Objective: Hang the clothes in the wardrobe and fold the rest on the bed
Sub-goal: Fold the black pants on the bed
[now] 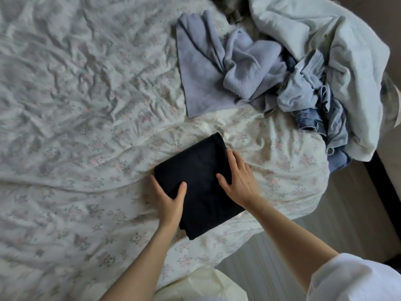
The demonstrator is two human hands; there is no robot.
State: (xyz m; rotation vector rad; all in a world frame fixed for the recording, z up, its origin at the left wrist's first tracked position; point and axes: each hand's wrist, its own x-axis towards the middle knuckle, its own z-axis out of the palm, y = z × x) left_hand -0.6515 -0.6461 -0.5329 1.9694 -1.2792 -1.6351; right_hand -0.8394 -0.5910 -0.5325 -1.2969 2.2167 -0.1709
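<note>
Both forearms reach in from the near edge: left hand grips the near-left side of the folded black garment, thumb on top and fingers tucked under, while right hand lies on its right edge with fingers curled over it, probably to square the fold or lift the bundle intact. Garment sits on the floral bed near its corner; unfolded lavender sweater, jeans and pale bedding lie beyond, well apart, nothing blocking.
</note>
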